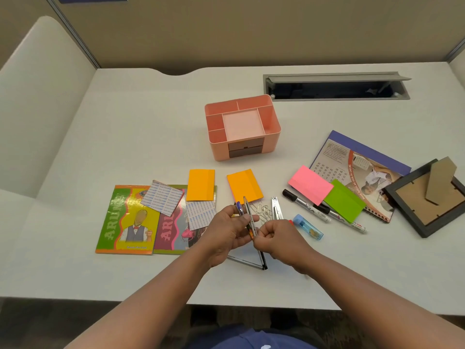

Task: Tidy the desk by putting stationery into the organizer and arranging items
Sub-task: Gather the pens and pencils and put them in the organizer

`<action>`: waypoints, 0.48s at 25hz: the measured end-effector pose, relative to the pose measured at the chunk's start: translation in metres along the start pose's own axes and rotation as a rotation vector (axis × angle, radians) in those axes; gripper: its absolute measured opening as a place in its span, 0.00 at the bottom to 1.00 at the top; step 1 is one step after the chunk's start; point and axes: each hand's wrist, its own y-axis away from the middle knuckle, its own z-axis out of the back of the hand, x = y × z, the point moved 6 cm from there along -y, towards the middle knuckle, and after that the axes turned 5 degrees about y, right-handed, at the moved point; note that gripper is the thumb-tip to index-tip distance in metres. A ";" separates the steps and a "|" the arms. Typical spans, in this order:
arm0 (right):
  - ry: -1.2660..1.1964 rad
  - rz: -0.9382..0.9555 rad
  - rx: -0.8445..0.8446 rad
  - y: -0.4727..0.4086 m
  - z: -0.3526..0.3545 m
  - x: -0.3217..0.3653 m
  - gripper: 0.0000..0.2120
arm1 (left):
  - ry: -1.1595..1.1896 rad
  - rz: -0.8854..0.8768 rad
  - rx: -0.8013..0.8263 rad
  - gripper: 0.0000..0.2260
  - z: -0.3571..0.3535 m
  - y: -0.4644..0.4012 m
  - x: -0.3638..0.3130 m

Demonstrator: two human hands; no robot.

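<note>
Above the near edge of the white surface (141, 127), the left hand (227, 231) has its grip curled around a blue-capped pen (239, 209) and a dark slim pencil (250, 217), both pointing toward 12 o'clock. The right hand (278, 239), at 3 o'clock of the left and touching it, has its grip pinched closed on the pencil's lower end. The pink plastic organizer (242, 127) with open compartments stands well apart at 12 o'clock. Loose wire paper clips (264, 210) and a metal nail clipper (276, 207) lie just beyond the hands, with an orange sticky pad (244, 185) behind them. At 9 o'clock lie two colourful exercise books (128, 220); at 3 o'clock lie two black-capped markers (307, 205) and a blue lighter (308, 226).
</note>
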 end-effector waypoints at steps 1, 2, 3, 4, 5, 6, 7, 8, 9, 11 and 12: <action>0.018 0.006 -0.010 -0.001 0.002 0.001 0.06 | -0.015 -0.009 0.020 0.09 -0.001 0.001 -0.002; 0.029 0.014 -0.015 -0.002 0.004 0.003 0.05 | -0.030 -0.017 0.038 0.10 -0.002 0.002 -0.004; 0.034 0.027 -0.015 -0.003 0.006 0.004 0.05 | -0.045 -0.023 0.052 0.11 -0.002 0.002 -0.007; 0.039 0.044 -0.010 -0.004 0.008 0.007 0.05 | -0.062 -0.033 0.061 0.12 -0.002 0.002 -0.011; 0.050 0.063 0.000 -0.006 0.010 0.011 0.05 | -0.085 -0.053 0.064 0.12 -0.002 0.002 -0.016; 0.060 0.083 0.008 -0.007 0.013 0.015 0.06 | -0.104 -0.084 0.058 0.11 -0.003 0.001 -0.023; 0.067 0.105 0.006 -0.010 0.017 0.021 0.08 | -0.114 -0.126 0.043 0.09 -0.002 0.001 -0.032; 0.074 0.132 -0.017 -0.014 0.022 0.028 0.09 | -0.117 -0.176 0.023 0.08 -0.001 0.001 -0.043; 0.091 0.164 -0.068 -0.019 0.031 0.036 0.10 | -0.118 -0.230 0.005 0.07 -0.001 0.000 -0.056; 0.183 0.234 -0.230 -0.031 0.054 0.057 0.09 | -0.135 -0.341 -0.037 0.06 0.002 -0.002 -0.084; 0.270 0.272 -0.302 -0.037 0.066 0.070 0.12 | -0.153 -0.402 -0.068 0.06 0.005 -0.003 -0.100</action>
